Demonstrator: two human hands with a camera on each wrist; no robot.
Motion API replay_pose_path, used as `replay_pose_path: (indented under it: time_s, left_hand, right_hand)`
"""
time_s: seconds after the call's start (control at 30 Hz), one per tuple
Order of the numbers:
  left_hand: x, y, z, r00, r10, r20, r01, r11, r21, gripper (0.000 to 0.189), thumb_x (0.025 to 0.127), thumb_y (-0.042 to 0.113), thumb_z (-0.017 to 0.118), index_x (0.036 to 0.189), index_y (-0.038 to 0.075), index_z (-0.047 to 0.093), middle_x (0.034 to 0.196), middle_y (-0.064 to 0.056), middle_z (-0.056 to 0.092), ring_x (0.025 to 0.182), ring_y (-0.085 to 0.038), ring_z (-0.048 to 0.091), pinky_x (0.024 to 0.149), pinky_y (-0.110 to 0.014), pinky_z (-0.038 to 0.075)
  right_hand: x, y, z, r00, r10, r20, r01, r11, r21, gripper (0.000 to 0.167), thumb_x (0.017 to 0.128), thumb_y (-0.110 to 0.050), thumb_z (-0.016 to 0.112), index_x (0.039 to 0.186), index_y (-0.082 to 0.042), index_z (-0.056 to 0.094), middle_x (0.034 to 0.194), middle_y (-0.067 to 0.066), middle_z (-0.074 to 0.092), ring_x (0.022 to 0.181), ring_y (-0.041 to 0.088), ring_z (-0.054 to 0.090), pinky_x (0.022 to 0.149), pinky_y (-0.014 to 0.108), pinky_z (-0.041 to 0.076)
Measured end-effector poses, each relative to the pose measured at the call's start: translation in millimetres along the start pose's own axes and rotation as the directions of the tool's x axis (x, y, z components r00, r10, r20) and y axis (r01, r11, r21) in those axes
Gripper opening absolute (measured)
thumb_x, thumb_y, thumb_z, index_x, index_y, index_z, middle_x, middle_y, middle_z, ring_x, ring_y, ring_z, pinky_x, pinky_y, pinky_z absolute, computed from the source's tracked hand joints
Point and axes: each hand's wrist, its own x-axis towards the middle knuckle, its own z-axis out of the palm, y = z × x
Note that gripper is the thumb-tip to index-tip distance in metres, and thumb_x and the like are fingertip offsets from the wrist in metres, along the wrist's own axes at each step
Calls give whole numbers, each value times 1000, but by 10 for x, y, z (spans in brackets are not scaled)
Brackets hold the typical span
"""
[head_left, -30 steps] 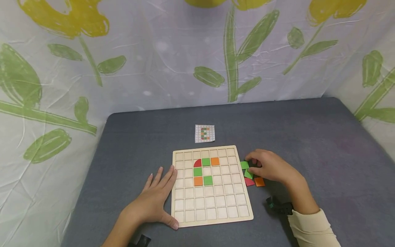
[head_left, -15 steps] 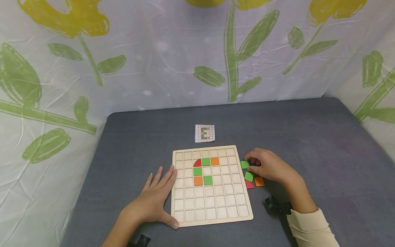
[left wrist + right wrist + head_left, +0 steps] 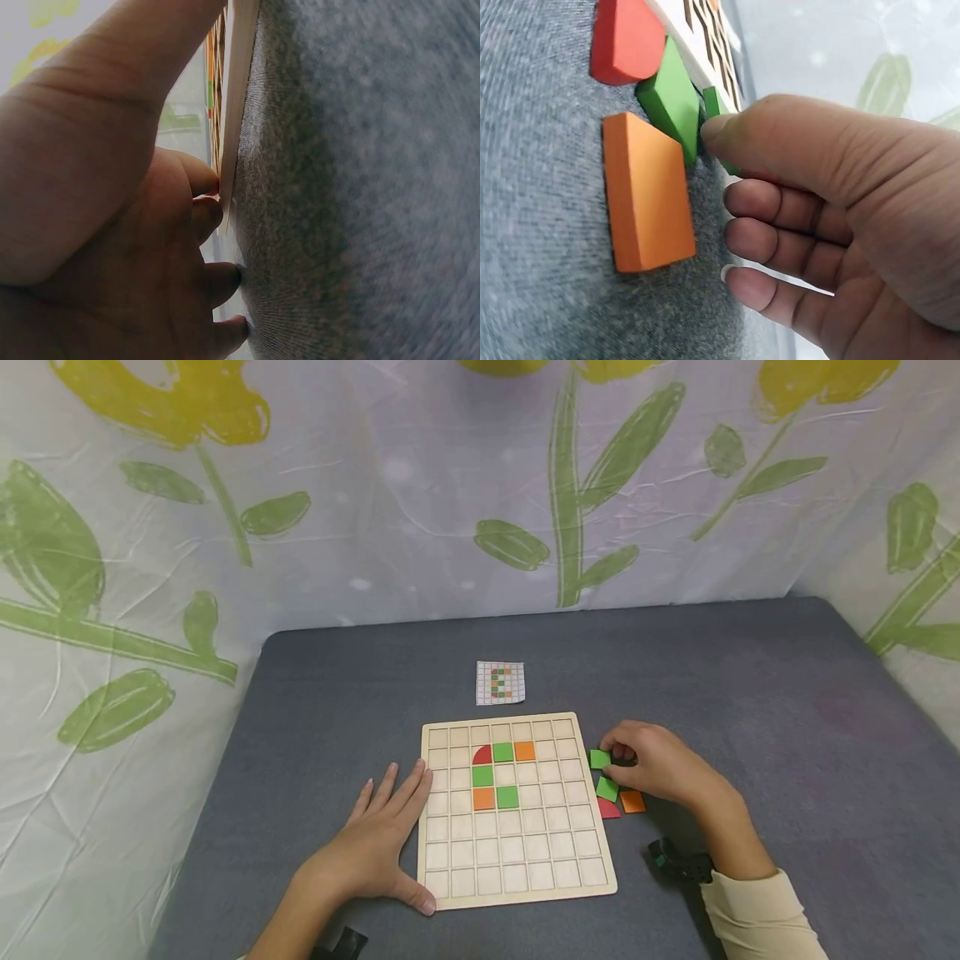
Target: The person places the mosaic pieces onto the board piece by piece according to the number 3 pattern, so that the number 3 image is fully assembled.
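My left hand (image 3: 372,850) lies with fingers spread along the left edge of a wooden grid board (image 3: 521,852), thumb at its near corner. In the right wrist view, my right hand (image 3: 832,202) pinches a green tile (image 3: 711,103) between thumb and index finger, just off the board's right edge. The held green tile (image 3: 599,758) lies partly hidden by the fingertips. Close below it on the table are another green tile (image 3: 607,789), a red quarter-round tile (image 3: 609,809) and an orange square tile (image 3: 633,802).
Red, green and orange tiles, such as a green one (image 3: 507,797), sit in several of the board's cells. Beyond the board, a small printed pattern card (image 3: 500,683) lies on the dark grey table (image 3: 360,685). A flower-patterned curtain (image 3: 420,543) hangs behind.
The lower green tile has come away from the upper one and moved slightly nearer me. My right hand has drawn the upper green tile slightly right, off the board's edge. My left hand stays put.
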Motion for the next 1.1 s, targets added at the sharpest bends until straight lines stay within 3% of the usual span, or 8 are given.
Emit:
replay_pose_path:
  time_s: [0.3, 0.63, 1.1]
  left_hand:
    - [8, 20, -5, 1000, 0, 6, 0, 1000, 1, 157, 41, 77, 85, 162, 13, 8, 167, -3, -1, 151, -34, -7, 117, -60, -1]
    - [-2, 17, -9, 1000, -3, 5, 3, 1000, -7, 157, 42, 75, 87, 162, 12, 9, 167, -3, 0, 151, -35, -7, 117, -60, -1]
    - [-17, 28, -14, 1000, 4, -4, -4, 1000, -7, 156, 41, 74, 87, 162, 11, 10, 167, -4, 1, 151, -35, -7, 117, -61, -1]
  right_hand:
    - [-60, -79, 42, 1000, 8, 5, -8, 999, 43, 15, 81, -5, 78, 91, -12, 71, 83, -7, 58, 76, 11, 56, 68, 29, 50]
    - [-97, -223, 138, 997, -54, 53, 51, 996, 69, 17, 81, -7, 79, 94, -12, 71, 80, -7, 54, 73, 10, 51, 63, 26, 45]
    - [-138, -439, 269, 988, -144, 52, 141, 989, 47, 20, 77, -7, 79, 93, -12, 70, 78, -9, 54, 70, 7, 51, 63, 22, 45]
